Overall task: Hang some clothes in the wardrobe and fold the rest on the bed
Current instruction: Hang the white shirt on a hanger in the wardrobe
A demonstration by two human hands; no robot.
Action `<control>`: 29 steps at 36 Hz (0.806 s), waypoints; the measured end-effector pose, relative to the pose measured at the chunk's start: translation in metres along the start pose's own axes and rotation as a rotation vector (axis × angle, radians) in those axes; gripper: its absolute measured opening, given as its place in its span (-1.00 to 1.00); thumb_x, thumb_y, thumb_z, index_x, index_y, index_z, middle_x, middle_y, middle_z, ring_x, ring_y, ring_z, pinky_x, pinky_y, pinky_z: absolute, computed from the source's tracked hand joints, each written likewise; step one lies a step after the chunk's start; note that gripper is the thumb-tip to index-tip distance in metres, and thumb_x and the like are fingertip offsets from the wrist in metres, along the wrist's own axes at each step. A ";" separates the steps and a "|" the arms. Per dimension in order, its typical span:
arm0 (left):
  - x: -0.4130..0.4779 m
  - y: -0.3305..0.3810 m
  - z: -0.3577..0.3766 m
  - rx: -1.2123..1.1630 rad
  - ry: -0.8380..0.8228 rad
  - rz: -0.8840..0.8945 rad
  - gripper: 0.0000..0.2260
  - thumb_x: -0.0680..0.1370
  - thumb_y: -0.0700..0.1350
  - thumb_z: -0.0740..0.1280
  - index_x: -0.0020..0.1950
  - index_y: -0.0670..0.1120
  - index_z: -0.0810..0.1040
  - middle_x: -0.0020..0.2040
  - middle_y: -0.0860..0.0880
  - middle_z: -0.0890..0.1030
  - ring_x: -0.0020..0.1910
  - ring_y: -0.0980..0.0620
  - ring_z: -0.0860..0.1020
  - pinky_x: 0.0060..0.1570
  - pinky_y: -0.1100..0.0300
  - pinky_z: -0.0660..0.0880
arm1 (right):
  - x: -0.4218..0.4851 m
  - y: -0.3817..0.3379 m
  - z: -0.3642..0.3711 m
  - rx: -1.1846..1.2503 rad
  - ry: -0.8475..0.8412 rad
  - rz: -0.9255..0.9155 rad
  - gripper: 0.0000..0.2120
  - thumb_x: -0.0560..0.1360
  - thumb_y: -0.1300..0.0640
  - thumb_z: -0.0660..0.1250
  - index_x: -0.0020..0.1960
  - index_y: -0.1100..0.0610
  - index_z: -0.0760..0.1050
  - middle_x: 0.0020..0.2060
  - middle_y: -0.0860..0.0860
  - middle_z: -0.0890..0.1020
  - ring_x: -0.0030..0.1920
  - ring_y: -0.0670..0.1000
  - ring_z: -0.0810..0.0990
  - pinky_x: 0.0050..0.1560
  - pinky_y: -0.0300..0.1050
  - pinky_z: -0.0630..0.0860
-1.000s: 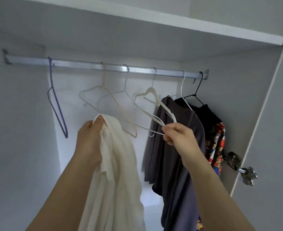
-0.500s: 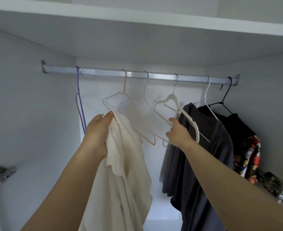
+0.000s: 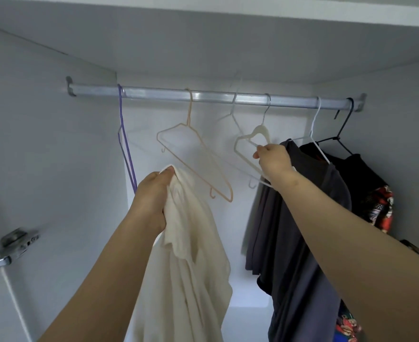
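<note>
I face an open white wardrobe with a metal rail (image 3: 154,93) across its top. My left hand (image 3: 154,198) grips a cream garment (image 3: 193,267) bunched at its top; the cloth hangs down below my forearm. My right hand (image 3: 273,160) pinches a white hanger (image 3: 246,149) that hooks on the rail. A thin white wire hanger (image 3: 235,114) is blurred just left of it. Further left hang a peach hanger (image 3: 198,159) and a purple hanger (image 3: 127,149), both bare.
On the right of the rail a grey shirt (image 3: 299,218) hangs on a white hanger, then a black garment (image 3: 361,174) and a red patterned one (image 3: 381,208). A door hinge (image 3: 18,243) sits at the left; a shelf panel runs above the rail.
My right hand has risen along the white hanger, close under its hook. The thin wire hanger beside it swings. My left hand keeps the cream garment raised; the view has shifted right and down.
</note>
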State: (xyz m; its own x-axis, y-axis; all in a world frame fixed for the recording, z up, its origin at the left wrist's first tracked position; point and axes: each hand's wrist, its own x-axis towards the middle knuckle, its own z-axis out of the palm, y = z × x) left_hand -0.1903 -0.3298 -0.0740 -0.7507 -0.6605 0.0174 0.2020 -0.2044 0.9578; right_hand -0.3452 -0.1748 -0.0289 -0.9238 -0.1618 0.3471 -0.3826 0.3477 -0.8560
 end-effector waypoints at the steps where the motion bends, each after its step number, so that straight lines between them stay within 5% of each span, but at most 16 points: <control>1: -0.001 -0.001 -0.001 0.003 -0.001 -0.004 -0.83 0.58 -0.01 0.27 -0.08 -0.11 0.49 -0.07 -0.11 0.59 -0.09 -0.10 0.56 0.05 0.00 0.50 | 0.000 -0.002 -0.003 0.023 0.014 -0.002 -0.69 0.60 0.17 0.10 -0.28 0.15 0.44 -0.41 0.00 0.38 -0.41 -0.05 0.31 -0.40 -0.22 0.23; 9: -0.013 -0.008 -0.012 0.029 -0.028 -0.049 -0.82 0.56 -0.01 0.29 0.00 -0.11 0.54 -0.02 -0.13 0.61 -0.04 -0.12 0.58 0.07 -0.02 0.52 | -0.026 0.015 -0.009 0.074 0.057 0.005 -0.68 0.58 0.16 0.14 -0.33 0.08 0.43 -0.39 0.00 0.42 -0.39 -0.05 0.35 -0.33 -0.19 0.29; 15: -0.021 -0.017 -0.023 0.001 -0.057 -0.116 -0.87 0.55 -0.08 0.31 -0.06 -0.14 0.55 -0.20 -0.10 0.59 -0.24 -0.05 0.56 -0.11 0.07 0.51 | -0.064 0.047 -0.019 0.119 0.101 0.034 -0.68 0.60 0.13 0.15 -0.32 0.07 0.42 -0.46 -0.04 0.35 -0.45 -0.09 0.26 -0.39 -0.22 0.20; 23: -0.028 -0.039 -0.042 -0.053 -0.053 -0.256 -0.87 0.54 -0.10 0.32 -0.15 -0.13 0.56 -0.46 -0.03 0.61 -0.30 -0.02 0.55 -0.26 0.12 0.50 | -0.118 0.082 -0.024 0.281 0.132 0.147 -0.67 0.59 0.14 0.20 -0.35 0.12 0.41 -0.68 -0.14 0.26 -0.62 -0.16 0.19 -0.50 -0.25 0.19; 29: -0.032 -0.059 -0.057 -0.079 -0.025 -0.345 -0.87 0.53 -0.10 0.31 -0.17 -0.12 0.55 -0.47 -0.03 0.61 -0.27 -0.03 0.55 -0.28 0.09 0.46 | -0.162 0.107 -0.028 0.441 0.155 0.283 -0.70 0.57 0.19 0.23 -0.34 0.18 0.39 -0.70 -0.08 0.23 -0.66 -0.12 0.14 -0.60 -0.33 0.08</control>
State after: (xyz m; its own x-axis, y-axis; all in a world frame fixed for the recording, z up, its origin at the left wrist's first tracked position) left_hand -0.1422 -0.3378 -0.1472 -0.7983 -0.5251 -0.2949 -0.0183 -0.4683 0.8834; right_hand -0.2366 -0.0857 -0.1664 -0.9941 0.0319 0.1037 -0.1056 -0.0679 -0.9921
